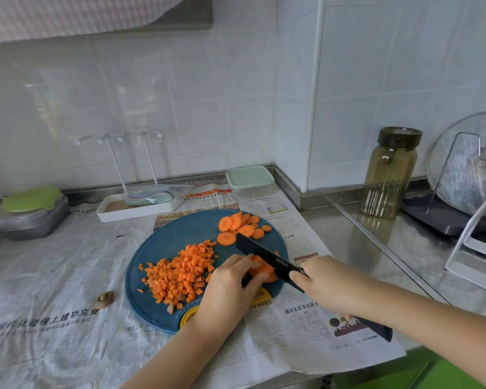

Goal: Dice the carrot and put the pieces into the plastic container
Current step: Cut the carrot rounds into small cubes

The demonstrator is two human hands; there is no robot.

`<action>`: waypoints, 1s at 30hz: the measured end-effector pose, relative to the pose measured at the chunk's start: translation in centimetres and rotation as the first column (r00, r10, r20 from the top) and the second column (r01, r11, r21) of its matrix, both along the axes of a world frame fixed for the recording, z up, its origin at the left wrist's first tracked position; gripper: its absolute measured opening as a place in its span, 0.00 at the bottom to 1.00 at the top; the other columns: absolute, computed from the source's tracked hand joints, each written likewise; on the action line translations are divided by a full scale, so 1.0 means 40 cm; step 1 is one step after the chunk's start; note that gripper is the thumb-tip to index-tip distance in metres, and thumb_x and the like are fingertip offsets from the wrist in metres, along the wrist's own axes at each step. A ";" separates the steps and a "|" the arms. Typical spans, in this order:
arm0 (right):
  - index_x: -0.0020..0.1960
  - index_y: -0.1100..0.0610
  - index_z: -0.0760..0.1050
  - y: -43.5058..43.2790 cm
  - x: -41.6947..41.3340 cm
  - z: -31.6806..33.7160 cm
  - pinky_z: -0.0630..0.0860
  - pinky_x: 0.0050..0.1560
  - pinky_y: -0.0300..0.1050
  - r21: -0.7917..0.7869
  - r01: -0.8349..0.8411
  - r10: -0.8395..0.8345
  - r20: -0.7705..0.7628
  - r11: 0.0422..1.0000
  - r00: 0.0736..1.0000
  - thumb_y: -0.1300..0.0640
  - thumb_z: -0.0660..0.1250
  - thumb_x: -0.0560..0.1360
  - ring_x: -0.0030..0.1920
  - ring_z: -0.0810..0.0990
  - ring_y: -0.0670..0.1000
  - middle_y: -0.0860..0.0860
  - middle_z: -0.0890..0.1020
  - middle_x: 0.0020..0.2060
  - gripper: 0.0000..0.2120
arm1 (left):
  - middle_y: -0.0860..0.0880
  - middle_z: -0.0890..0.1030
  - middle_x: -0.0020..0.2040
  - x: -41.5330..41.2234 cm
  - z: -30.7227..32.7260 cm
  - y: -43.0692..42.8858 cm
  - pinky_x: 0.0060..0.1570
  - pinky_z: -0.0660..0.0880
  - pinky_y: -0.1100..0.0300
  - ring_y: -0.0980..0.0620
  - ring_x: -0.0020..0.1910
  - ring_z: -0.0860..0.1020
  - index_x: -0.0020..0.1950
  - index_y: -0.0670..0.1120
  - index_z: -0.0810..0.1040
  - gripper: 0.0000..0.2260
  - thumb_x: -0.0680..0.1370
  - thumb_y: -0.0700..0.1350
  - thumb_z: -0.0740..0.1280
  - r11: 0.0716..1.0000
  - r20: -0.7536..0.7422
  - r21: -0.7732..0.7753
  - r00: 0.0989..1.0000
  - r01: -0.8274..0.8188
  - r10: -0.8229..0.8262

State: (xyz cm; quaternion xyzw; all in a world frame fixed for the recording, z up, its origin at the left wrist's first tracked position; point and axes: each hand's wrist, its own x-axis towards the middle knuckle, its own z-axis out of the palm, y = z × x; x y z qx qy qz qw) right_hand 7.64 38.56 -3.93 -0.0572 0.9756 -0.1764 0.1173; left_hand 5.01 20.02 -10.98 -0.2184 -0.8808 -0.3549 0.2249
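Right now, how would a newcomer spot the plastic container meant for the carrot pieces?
Start at the round blue cutting board, then look past its far edge toward the tiled wall corner. The plastic container sits there: a low clear box. Its pale green lid sets it apart from the white tray on its left.

The cutting board (163,242) lies on newspaper (54,262) covering the surface (357,237). On it, diced carrot (180,273) sits at 8 o'clock, carrot slices (240,226) at 1 o'clock, and a carrot stack (260,269) at 4 o'clock against the knife (264,254). The plastic container (250,182) stands beyond the board at 1 o'clock.
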 end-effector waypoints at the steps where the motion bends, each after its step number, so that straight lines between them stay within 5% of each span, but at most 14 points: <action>1: 0.45 0.61 0.71 0.000 0.001 0.009 0.61 0.17 0.34 -0.015 0.011 -0.011 0.023 1.000 1.000 0.48 0.52 0.83 0.22 0.67 0.46 0.51 0.70 0.31 0.19 | 0.52 0.80 0.52 0.000 -0.001 0.000 0.51 0.70 0.77 0.63 0.50 0.77 0.50 0.46 0.83 0.08 0.73 0.45 0.73 1.000 -0.003 0.015 1.000 0.007 -0.007; 6: 0.53 0.59 0.70 0.003 0.003 0.080 0.66 0.18 0.36 -0.041 0.081 -0.073 0.171 0.996 0.983 0.47 0.52 0.83 0.14 0.68 0.45 0.53 0.73 0.26 0.16 | 0.60 0.75 0.52 0.005 0.001 -0.001 0.50 0.70 0.77 0.68 0.48 0.75 0.52 0.49 0.84 0.11 0.71 0.46 0.75 0.996 0.021 0.077 0.999 0.034 -0.036; 9: 0.44 0.58 0.68 0.007 0.001 0.106 0.66 0.19 0.37 -0.065 0.096 -0.080 0.217 0.993 0.973 0.48 0.53 0.83 0.15 0.67 0.47 0.53 0.72 0.24 0.15 | 0.59 0.76 0.47 0.004 0.004 -0.002 0.48 0.71 0.76 0.63 0.44 0.77 0.51 0.49 0.84 0.10 0.71 0.46 0.74 0.998 0.015 0.060 1.000 0.025 -0.026; 16: 0.41 0.57 0.66 0.006 0.004 0.099 0.67 0.19 0.37 -0.127 0.106 -0.072 0.246 0.986 0.967 0.49 0.54 0.83 0.15 0.66 0.48 0.53 0.71 0.21 0.16 | 0.54 0.79 0.45 0.002 0.003 0.000 0.48 0.70 0.78 0.60 0.41 0.76 0.49 0.46 0.85 0.09 0.69 0.44 0.76 1.000 -0.008 0.024 1.000 0.015 -0.015; 25: 0.54 0.60 0.71 -0.006 0.012 0.089 0.68 0.20 0.38 -0.027 0.063 -0.058 0.175 0.998 0.983 0.47 0.52 0.83 0.18 0.68 0.48 0.53 0.72 0.27 0.17 | 0.58 0.76 0.46 0.005 0.006 0.001 0.47 0.69 0.79 0.63 0.40 0.75 0.50 0.47 0.84 0.10 0.70 0.45 0.75 1.000 -0.005 -0.001 1.000 0.011 -0.011; 30: 0.53 0.61 0.69 -0.013 0.008 0.078 0.68 0.20 0.38 -0.016 0.074 -0.068 0.229 0.997 0.971 0.48 0.51 0.83 0.19 0.69 0.49 0.55 0.72 0.28 0.17 | 0.54 0.79 0.47 0.003 0.005 -0.001 0.49 0.68 0.80 0.62 0.42 0.76 0.50 0.46 0.84 0.10 0.70 0.44 0.75 1.000 0.008 -0.009 1.000 0.015 -0.015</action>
